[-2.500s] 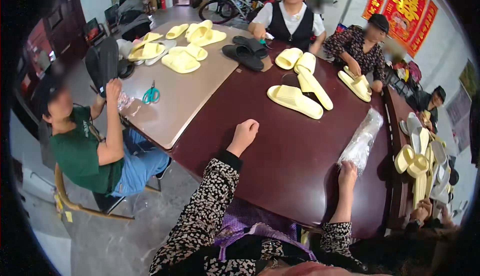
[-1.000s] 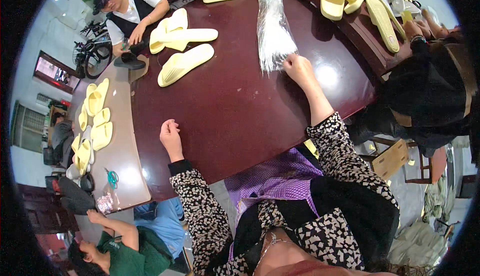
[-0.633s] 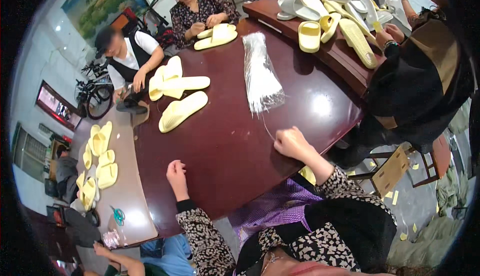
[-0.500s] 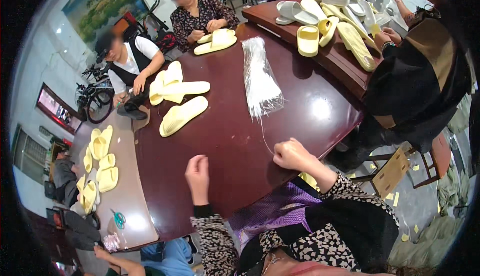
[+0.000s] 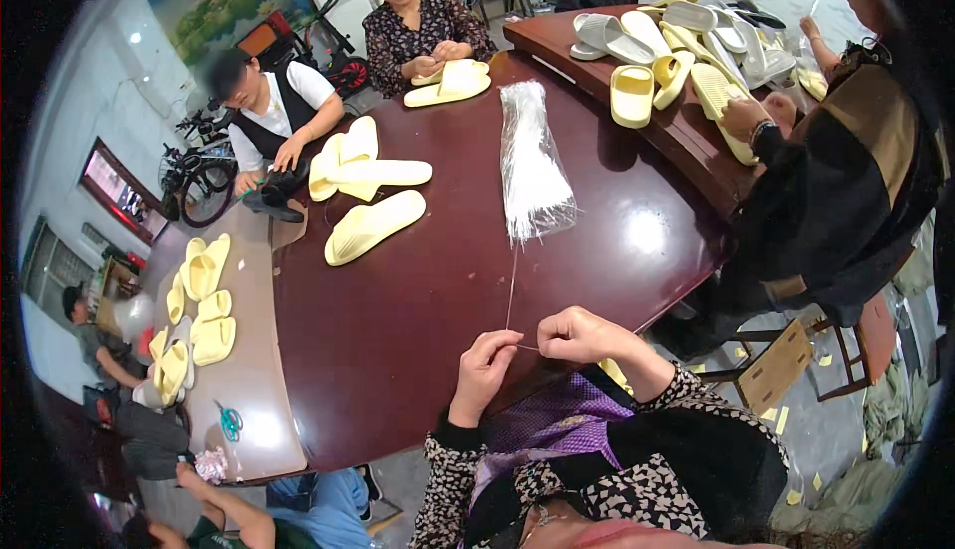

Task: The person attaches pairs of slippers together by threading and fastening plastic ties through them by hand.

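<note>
One broad, dark red table fills the middle of the view, with a raised wooden section at its far right bearing a mixed pile of yellow and grey slide sandals. Centrally, toward the far side, lies the clear plastic bag of white strands, flat, its frayed end facing me; it has kept its place on the wood over the last half second. Left of it, well apart, rest several pale yellow slides. At the near edge are my two hands, where the change lies: my left hand, a moment ago apart and without the strand, has crossed rightward and now pinches it between thumb and fingertips. My right hand, just beside it, is curled closed and appears to grip the end. Smallest is the single white strand, running nearly straight from the bag to my left fingertips, with a short length bridging to my right fist. In my judgement, the work has passed from a one-handed pull to two-handed control of the strand. Whether its far end is free of the bundle, I cannot tell.
</note>
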`<control>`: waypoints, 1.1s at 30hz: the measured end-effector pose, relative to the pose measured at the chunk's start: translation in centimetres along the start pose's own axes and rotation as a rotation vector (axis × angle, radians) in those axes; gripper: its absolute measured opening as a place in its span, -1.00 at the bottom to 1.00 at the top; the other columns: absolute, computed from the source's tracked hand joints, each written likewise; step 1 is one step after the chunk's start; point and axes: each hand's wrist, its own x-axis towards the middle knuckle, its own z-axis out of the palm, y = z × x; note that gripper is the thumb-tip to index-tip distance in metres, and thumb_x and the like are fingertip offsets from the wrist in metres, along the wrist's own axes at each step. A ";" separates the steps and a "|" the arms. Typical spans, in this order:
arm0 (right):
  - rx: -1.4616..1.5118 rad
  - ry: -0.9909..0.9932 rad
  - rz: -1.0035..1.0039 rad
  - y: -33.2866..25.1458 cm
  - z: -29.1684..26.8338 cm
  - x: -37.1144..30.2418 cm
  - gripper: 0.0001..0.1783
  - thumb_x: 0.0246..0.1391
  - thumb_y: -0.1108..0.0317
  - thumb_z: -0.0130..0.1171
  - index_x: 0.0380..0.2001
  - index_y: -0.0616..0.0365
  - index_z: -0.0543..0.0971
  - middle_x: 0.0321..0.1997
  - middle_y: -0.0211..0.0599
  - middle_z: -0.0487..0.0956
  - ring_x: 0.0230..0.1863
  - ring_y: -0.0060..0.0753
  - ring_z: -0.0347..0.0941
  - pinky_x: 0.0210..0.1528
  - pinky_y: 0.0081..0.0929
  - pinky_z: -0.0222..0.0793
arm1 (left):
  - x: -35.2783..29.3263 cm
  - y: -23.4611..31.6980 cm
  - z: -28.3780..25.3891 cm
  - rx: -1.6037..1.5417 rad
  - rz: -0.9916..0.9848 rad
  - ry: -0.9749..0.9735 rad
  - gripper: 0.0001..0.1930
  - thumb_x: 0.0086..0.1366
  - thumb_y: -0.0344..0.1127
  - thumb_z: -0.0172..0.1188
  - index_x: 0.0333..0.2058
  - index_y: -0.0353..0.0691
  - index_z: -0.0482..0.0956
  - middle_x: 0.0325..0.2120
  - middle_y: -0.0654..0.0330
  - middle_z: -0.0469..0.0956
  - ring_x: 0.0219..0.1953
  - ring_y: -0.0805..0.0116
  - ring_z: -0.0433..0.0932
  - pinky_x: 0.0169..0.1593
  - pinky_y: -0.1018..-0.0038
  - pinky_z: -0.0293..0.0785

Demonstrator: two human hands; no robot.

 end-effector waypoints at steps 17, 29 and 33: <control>-0.204 -0.023 -0.551 -0.7 3.9 5.8 -0.76 0.02 0.37 0.16 -0.21 0.21 0.54 -0.22 -0.14 0.56 -0.20 -0.18 0.50 -0.17 -0.36 0.41 | -5.4 2.4 -2.2 -0.612 -0.181 0.508 -0.92 0.26 -0.54 0.00 -0.30 -0.33 0.46 -0.52 0.13 0.50 -0.45 0.37 0.48 -0.21 0.39 0.50; -0.437 0.019 -0.582 2.8 1.6 9.4 -0.86 -0.08 0.41 0.20 -0.41 0.23 0.59 -0.36 -0.12 0.57 -0.28 -0.06 0.48 -0.19 -0.21 0.40 | -7.0 3.3 -4.7 -0.758 -0.065 0.690 -0.93 0.27 -0.49 0.01 -0.30 -0.27 0.46 -0.60 0.15 0.44 -0.51 0.34 0.43 -0.29 0.31 0.48; -0.458 0.098 -0.558 3.7 0.1 9.5 -0.87 -0.09 0.43 0.19 -0.42 0.23 0.59 -0.37 -0.11 0.57 -0.27 -0.05 0.48 -0.19 -0.21 0.40 | -7.9 3.4 -5.6 -0.744 -0.050 0.724 -0.93 0.27 -0.48 0.01 -0.31 -0.24 0.47 -0.61 0.16 0.43 -0.52 0.35 0.42 -0.31 0.32 0.47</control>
